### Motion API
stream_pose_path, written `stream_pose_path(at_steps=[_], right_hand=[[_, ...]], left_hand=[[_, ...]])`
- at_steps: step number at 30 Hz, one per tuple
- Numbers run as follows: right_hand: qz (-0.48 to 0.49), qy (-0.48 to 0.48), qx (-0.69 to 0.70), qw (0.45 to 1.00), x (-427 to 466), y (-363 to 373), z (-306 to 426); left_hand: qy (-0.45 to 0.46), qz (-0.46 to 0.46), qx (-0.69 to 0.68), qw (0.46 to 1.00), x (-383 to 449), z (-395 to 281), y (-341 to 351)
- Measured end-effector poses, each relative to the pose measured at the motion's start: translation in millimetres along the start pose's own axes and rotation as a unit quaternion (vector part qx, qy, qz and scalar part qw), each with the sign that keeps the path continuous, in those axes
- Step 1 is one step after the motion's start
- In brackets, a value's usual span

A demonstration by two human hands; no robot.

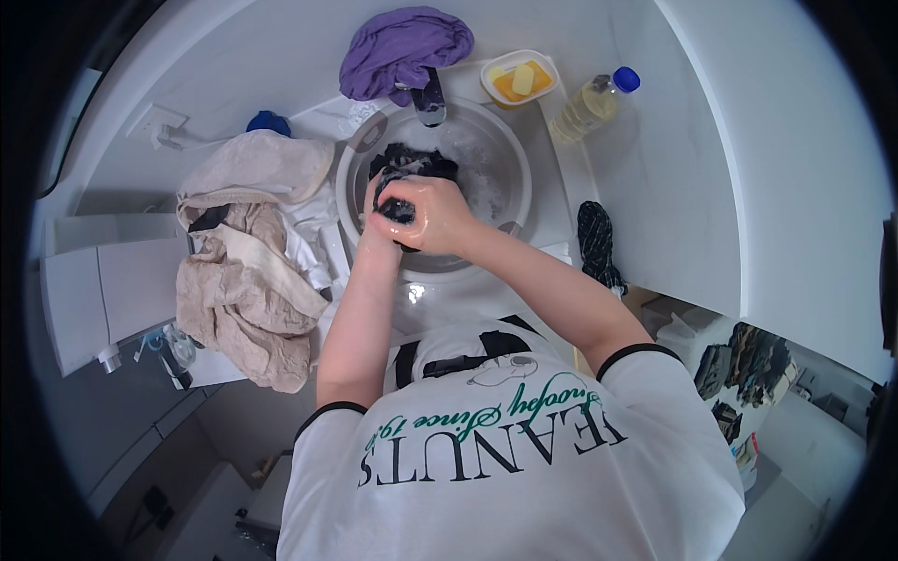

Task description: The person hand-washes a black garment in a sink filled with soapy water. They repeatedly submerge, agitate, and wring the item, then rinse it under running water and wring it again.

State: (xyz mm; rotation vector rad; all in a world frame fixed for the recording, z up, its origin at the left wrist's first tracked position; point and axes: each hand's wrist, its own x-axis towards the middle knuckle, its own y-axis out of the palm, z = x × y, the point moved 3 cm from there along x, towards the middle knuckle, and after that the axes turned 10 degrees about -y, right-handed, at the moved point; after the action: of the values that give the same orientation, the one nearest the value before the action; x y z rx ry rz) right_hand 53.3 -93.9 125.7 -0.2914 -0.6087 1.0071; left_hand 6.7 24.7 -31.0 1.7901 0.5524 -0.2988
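Over the grey basin [520, 203], both my hands are closed on a wet black cloth [414, 165] with suds on it. My right hand [431, 214] lies uppermost, its fingers curled round a bunched part of the cloth. Beneath and to its left, my left hand [372, 203] grips the same cloth and is partly hidden. Sudsy water stands in the basin. A dark tap [429, 102] reaches over the basin's far rim, close beyond the cloth.
Beige garments [245, 301] are heaped left of the basin. Purple cloth [403, 52] lies at the tap. Behind right stand a soap dish [520, 78] and a blue-capped bottle [589, 109]. A dark patterned cloth [598, 245] rests at the right wall.
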Motion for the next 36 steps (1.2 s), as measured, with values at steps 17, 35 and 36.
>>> stream_pose_path(at_steps=[17, 35, 36], right_hand=[[0.114, 0.298, -0.228, 0.920, -22.4, -6.1, -149.4], [0.085, 0.029, 0.226, 0.970, 21.7, -93.9, -4.0], [0.078, -0.005, 0.243, 0.967, 21.4, -102.1, 7.9]], left_hand=[[0.079, -0.273, 0.533, 0.797, -76.0, -27.0, 52.7], [0.079, 0.052, 0.705, 0.703, -57.8, -64.2, 117.9], [0.091, 0.084, 0.684, 0.719, -66.1, -68.7, 127.8]])
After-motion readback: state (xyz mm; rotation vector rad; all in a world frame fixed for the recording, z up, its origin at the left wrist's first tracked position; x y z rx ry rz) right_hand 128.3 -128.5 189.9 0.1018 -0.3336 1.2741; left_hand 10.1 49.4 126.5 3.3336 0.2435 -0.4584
